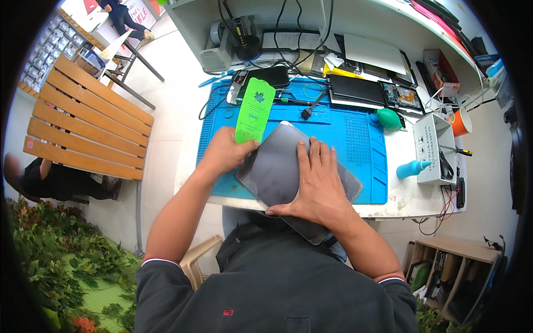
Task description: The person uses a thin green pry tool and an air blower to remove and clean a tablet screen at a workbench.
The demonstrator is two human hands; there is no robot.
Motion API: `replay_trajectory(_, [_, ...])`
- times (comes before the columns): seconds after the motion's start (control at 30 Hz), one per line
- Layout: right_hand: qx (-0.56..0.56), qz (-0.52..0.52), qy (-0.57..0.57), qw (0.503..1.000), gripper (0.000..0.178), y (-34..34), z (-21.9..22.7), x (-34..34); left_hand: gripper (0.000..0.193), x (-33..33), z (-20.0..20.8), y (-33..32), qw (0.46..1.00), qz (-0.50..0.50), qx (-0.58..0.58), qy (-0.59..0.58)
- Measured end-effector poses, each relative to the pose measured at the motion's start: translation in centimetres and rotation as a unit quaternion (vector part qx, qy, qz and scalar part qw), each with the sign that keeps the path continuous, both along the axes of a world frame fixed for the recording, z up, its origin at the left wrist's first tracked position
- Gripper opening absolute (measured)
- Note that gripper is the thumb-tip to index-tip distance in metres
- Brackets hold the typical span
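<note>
My left hand [225, 151] is closed round the lower end of a bright green flat card [254, 108] with a dark leaf mark, held slanting over the mat. Under and beside it lies a dark grey tablet [272, 158], set diagonally, with its near corner jutting past the table's front edge. My right hand [322, 191] rests flat on the tablet, fingers stretched out together and thumb spread toward the near edge. Beneath the tablet is a blue work mat [363, 158]. The part of the tablet under my right palm is hidden.
Behind the mat sit a black phone [272, 77], a dark flat device [355, 90] and an opened device [408, 97]. To the right stand a green blower bulb [388, 119], a teal bottle [412, 169], a white box [427, 141] and an orange cup [461, 122]. Cables [300, 33] hang from the shelf.
</note>
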State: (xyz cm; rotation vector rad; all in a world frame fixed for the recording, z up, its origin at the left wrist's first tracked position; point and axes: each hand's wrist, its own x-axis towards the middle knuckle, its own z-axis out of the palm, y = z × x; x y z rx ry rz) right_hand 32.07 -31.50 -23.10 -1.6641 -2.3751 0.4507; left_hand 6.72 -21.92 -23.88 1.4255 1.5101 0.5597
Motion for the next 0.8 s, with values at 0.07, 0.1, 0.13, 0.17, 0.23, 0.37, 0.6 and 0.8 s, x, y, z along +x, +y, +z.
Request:
replay_trajectory(0.07, [-0.005,-0.002,-0.003,1.0,0.161,0.0,0.1,0.0,0.028,0.1,0.1,0.0,1.0,-0.002,-0.003,0.001])
replay_trajectory(0.1, [-0.008,-0.004,-0.006,1.0,0.161,0.0,0.2,0.0,0.028,0.2,0.1,0.1,1.0,-0.004,-0.005,0.001])
replay_trajectory(0.13, [-0.002,-0.005,-0.004,1.0,0.161,0.0,0.1,0.0,0.027,0.2,0.3,0.2,1.0,-0.004,-0.013,-0.005])
replay_trajectory(0.17, [0.003,-0.005,-0.002,1.0,0.161,0.0,0.0,0.0,0.027,0.2,0.6,0.2,1.0,-0.004,-0.022,-0.011])
replay_trajectory(0.23, [0.008,-0.007,0.0,1.0,0.161,-0.1,-0.1,0.0,0.027,0.3,1.2,0.3,0.999,-0.004,-0.04,-0.016])
replay_trajectory(0.37, [0.01,-0.01,0.005,1.0,0.162,-0.3,-0.1,0.0,0.027,0.1,1.9,0.5,0.998,0.002,-0.066,-0.018])
replay_trajectory(0.6, [0.005,-0.013,0.014,1.0,0.162,-0.2,-0.4,-0.1,0.031,-0.5,2.3,0.6,0.996,0.0,-0.09,0.007])
replay_trajectory(0.8, [0.0,-0.013,0.014,1.0,0.16,-0.3,-0.2,-0.1,0.038,-1.0,2.4,1.0,0.994,-0.027,-0.094,0.042])
